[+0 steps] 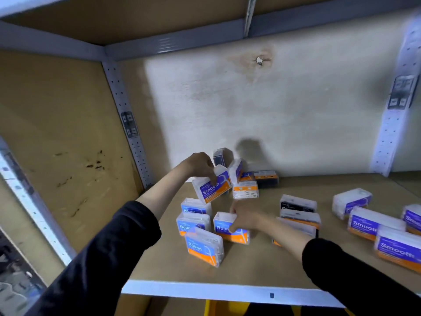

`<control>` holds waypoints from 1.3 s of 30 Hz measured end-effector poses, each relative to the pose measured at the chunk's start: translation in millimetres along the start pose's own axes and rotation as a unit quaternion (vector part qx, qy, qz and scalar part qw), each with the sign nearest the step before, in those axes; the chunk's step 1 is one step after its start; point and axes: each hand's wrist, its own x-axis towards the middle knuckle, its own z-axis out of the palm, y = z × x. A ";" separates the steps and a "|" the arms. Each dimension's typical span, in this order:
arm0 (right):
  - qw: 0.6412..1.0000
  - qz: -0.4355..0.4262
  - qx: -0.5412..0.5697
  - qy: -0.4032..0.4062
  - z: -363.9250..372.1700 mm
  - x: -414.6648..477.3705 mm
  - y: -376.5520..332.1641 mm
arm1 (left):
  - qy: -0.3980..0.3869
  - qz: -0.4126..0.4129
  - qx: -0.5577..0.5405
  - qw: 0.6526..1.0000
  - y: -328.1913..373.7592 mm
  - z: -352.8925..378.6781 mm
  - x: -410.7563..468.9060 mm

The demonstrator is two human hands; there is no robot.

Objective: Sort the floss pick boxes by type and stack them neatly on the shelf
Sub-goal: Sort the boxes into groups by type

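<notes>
A brown fibreboard shelf (262, 265) fills the lower half of the frame, edged along the front by a white metal rim (205, 290); behind it rises an off-white back wall (296, 110), blotched brown around a small hole (259, 60) at top centre; a brown side panel (57, 110) with dark smears closes the left; a grey perforated upright (127, 124) runs down at centre left and a second upright (391, 124) at the far right; the underside of the upper shelf (136, 17) spans the top.

Left of centre, the left hand (200, 165) curls its fingers round a purple box (213, 187) marked "Smooth", holding it tilted; whether its lower corner touches the board cannot be told. Just below, the right hand (245, 216) pinches a blue box (230, 228) marked "Round", fingers over its top edge, thumb on the label. Three more blue boxes (192, 223) stand close together to its left and in front; other purple boxes (373, 222) lie scattered at lower right; black boxes (297, 204) sit between the two groups; an orange-and-white box (245, 190) and a few others lean in a jumble near the wall, beside the left hand. Both arms wear black sleeves (102, 258); the right edge is blurred.
</notes>
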 end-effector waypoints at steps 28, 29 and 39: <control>0.980 0.160 0.051 0.109 18.6 -141.0 168.6 | 0.007 0.151 -0.043 0.988 219.5 110.2 81.7; 0.982 0.154 0.052 0.097 22.6 -140.3 171.4 | 0.008 0.148 -0.041 0.988 224.6 116.3 85.9; 0.991 0.120 0.024 0.048 36.9 -133.2 184.9 | 0.011 0.122 0.001 0.992 242.9 161.0 113.6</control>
